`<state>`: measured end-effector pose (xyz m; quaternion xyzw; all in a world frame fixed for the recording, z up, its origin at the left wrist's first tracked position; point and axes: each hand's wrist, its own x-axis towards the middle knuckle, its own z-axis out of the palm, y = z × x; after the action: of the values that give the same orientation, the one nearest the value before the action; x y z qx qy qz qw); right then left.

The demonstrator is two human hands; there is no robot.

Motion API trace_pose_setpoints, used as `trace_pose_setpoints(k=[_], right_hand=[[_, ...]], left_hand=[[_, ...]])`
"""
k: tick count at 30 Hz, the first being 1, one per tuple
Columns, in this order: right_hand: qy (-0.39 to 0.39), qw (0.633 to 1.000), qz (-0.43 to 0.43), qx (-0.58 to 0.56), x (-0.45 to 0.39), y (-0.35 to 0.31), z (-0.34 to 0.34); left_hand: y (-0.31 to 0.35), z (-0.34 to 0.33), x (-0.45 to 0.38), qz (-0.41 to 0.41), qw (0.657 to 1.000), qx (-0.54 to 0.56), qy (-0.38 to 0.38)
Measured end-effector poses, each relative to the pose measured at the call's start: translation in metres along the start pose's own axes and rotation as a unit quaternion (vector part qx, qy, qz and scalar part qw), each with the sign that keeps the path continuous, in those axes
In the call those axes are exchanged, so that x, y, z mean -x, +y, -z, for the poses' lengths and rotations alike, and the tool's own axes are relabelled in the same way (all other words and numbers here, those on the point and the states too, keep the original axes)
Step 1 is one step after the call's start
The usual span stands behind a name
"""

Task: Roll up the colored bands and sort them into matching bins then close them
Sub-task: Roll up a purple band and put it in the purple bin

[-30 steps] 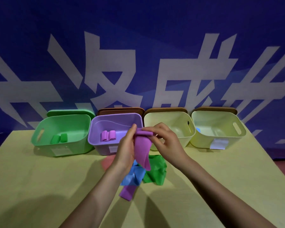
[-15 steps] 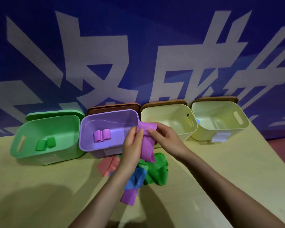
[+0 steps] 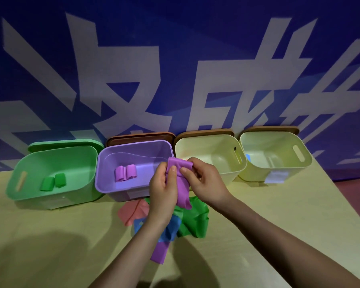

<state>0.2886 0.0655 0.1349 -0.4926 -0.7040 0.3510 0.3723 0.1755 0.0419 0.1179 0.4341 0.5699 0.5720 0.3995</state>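
Note:
My left hand [image 3: 162, 188] and my right hand [image 3: 204, 181] both pinch the top end of a purple band [image 3: 180, 179], held up in front of the purple bin [image 3: 133, 163]. The band hangs down between my hands; its tail [image 3: 159, 252] shows below my left forearm. Two rolled purple bands [image 3: 125, 173] lie inside the purple bin. The green bin [image 3: 52, 171] holds two rolled green bands [image 3: 53, 181]. On the table under my hands lie loose green [image 3: 195, 221], blue [image 3: 166, 229] and pink [image 3: 133, 212] bands.
Two pale yellow bins [image 3: 212, 154] [image 3: 274, 154] stand to the right of the purple one. Lids lean behind the bins: a green lid [image 3: 64, 144] and brown lids [image 3: 139, 136]. A blue wall with white characters rises right behind the table [image 3: 50, 246].
The view shifted slightly to the right and down. Both hands stayed on the purple band's top end, working it closer together in front of the purple bin.

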Motion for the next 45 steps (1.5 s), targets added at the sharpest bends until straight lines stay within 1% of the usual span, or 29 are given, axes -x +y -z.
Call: trace_pose_setpoints(k=[2,5,7,9,11,12,17,19,21,23,25,27,30,32,36,37,38,39,41,42,43,45], right_hand=[[0.005,1.000,0.002,-0.007,0.001,-0.003,0.002],[-0.013,0.997,-0.019,-0.068,0.004,-0.009,0.009],[-0.006,0.993,-0.029,-0.114,0.006,-0.015,0.013],[0.010,0.988,-0.033,-0.151,0.010,-0.021,0.017],[0.014,0.983,-0.029,-0.181,0.014,-0.027,0.020],[0.009,0.981,-0.024,-0.193,0.017,-0.030,0.022],[-0.012,0.977,0.007,-0.214,0.041,-0.038,0.020],[-0.003,0.979,0.029,-0.202,0.053,-0.038,0.013],[0.015,0.986,0.068,-0.150,0.063,-0.035,0.006],[0.022,0.988,0.137,-0.062,0.072,-0.035,0.000],[0.014,0.976,0.216,0.012,0.077,-0.035,-0.004],[-0.005,0.964,0.260,0.058,0.080,-0.035,-0.008],[-0.031,0.960,0.269,0.065,0.083,-0.034,-0.007],[-0.048,0.964,0.257,0.042,0.086,-0.035,-0.003],[-0.097,0.970,0.222,0.025,0.092,-0.029,0.008],[-0.108,0.974,0.198,0.007,0.094,-0.028,0.010],[-0.116,0.980,0.157,-0.032,0.095,-0.028,0.012],[-0.121,0.984,0.098,-0.090,0.096,-0.031,0.014],[-0.125,0.968,-0.014,-0.219,0.095,-0.036,0.015],[-0.125,0.957,-0.051,-0.258,0.093,-0.037,0.016],[-0.124,0.949,-0.074,-0.280,0.092,-0.037,0.015],[-0.119,0.943,-0.089,-0.298,0.089,-0.037,0.013]], left_hand=[[0.003,0.001,0.004,0.037,0.999,0.039,0.007],[0.012,0.003,0.012,0.097,0.990,0.103,0.012],[0.020,0.005,0.019,0.112,0.985,0.129,0.017],[0.027,0.005,0.027,0.118,0.984,0.135,-0.011],[0.032,0.005,0.036,0.127,0.984,0.121,-0.043],[0.035,0.006,0.041,0.124,0.985,0.107,-0.046],[0.038,0.015,0.063,0.076,0.997,0.001,0.008],[0.041,0.022,0.072,0.060,0.998,-0.015,0.022],[0.048,0.027,0.082,0.058,0.997,-0.038,0.044],[0.055,0.033,0.091,0.067,0.994,-0.039,0.079],[0.059,0.041,0.099,0.079,0.992,-0.035,0.097],[0.060,0.050,0.104,0.081,0.990,-0.057,0.096],[0.064,0.055,0.112,0.051,0.996,-0.049,0.063],[0.066,0.053,0.117,0.049,0.998,-0.029,0.037],[0.061,0.045,0.120,0.078,0.994,0.051,0.054],[0.060,0.042,0.120,0.085,0.992,0.071,0.058],[0.058,0.040,0.120,0.090,0.991,0.085,0.059],[0.057,0.037,0.120,0.095,0.989,0.098,0.059],[0.057,0.032,0.117,0.097,0.987,0.116,0.048],[0.057,0.030,0.115,0.097,0.988,0.113,0.039],[0.056,0.028,0.113,0.094,0.990,0.104,0.028],[0.053,0.026,0.108,0.078,0.994,0.069,0.012]])
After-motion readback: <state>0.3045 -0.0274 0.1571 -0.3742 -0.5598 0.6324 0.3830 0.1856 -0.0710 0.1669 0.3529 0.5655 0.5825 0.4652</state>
